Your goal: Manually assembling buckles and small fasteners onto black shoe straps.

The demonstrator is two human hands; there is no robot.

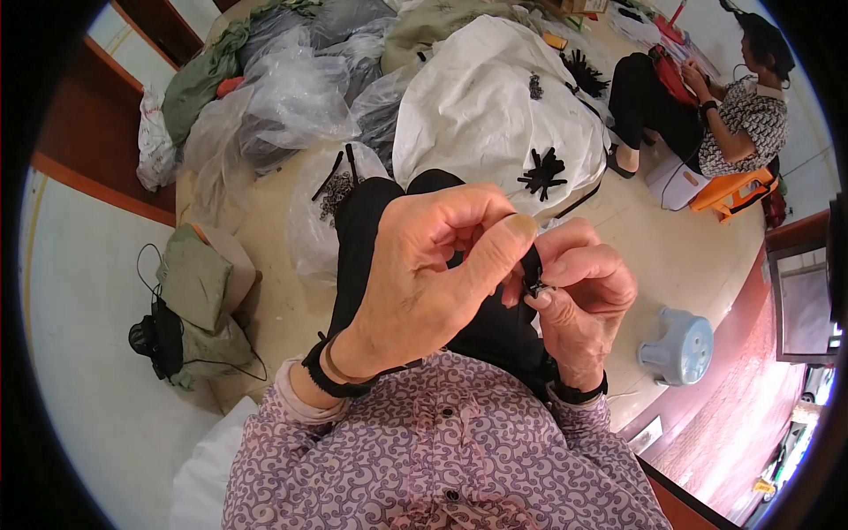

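Black strip [531, 265], short and narrow, located between the two hands, above the lap; its lower end meets a small shiny spot, too fine to identify. Left hand [424, 274]: thumb and forefinger closed together at the strip's upper end, other fingers curled and partly hidden; black band [331, 369] at the wrist. Right hand [587, 305]: thumb and fingers pinched about the strip's lower part, remaining fingers bent; a similar dark band at the wrist. Patterned shirt [424, 450], purple and pale, buttoned, with black trousers [358, 238] beneath the hands. Clear bag [309, 234], beside the left knee, bearing a heap of small dark pieces [336, 196] and some black sticks [352, 161]. White sheet [468, 93], spread beyond the knees, carrying a loose cluster of black strips [542, 174] and a small dark pile [535, 87]. Plastic bags [296, 110], clear and crumpled, to the far left. Blue stool [689, 346], on the floor at right. Green cushion [196, 281], at left. Seated co-worker [751, 124], upper right, handling a red item [673, 75].
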